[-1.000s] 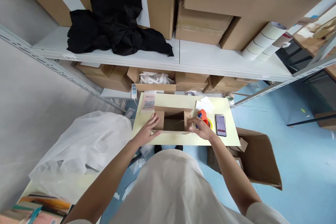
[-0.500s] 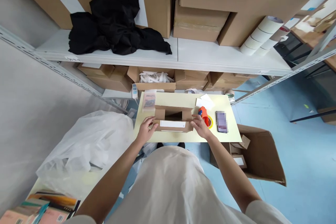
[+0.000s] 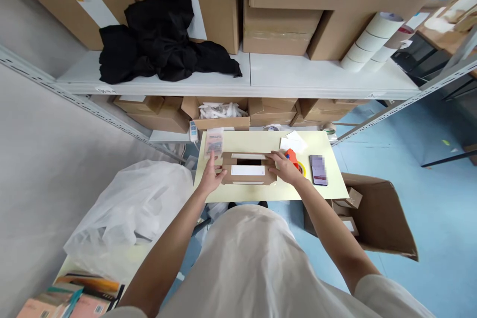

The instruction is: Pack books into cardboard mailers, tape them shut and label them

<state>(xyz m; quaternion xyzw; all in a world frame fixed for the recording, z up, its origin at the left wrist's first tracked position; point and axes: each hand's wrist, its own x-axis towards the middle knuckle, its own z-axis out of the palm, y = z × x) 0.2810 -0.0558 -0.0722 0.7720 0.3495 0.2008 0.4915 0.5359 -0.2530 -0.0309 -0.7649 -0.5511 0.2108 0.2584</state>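
A metal shelf (image 3: 261, 90) spans the space beyond the pale table (image 3: 320, 145), and a white plastic bag (image 3: 134, 208) lies to the person's left. An open carton (image 3: 391, 208) sits on the floor to the right.

The small cardboard box (image 3: 249, 179) rests on the table between both hands. Half a second ago its far flap stood up; now that flap (image 3: 249, 156) leans inward, its white strip showing, towards the labelled near flap (image 3: 248, 170). Only a narrow dark gap is left, so the box seems closer to shut.

The right hand (image 3: 286, 170) grips the box's right end, fingers on the far flap and thumb towards the near one. The left hand (image 3: 211, 178) touches the left end, index finger raised; whether it grips is too small to tell.

Near the right hand lie a phone (image 3: 318, 170), a red tape dispenser (image 3: 291, 157) and some white cards (image 3: 293, 142).
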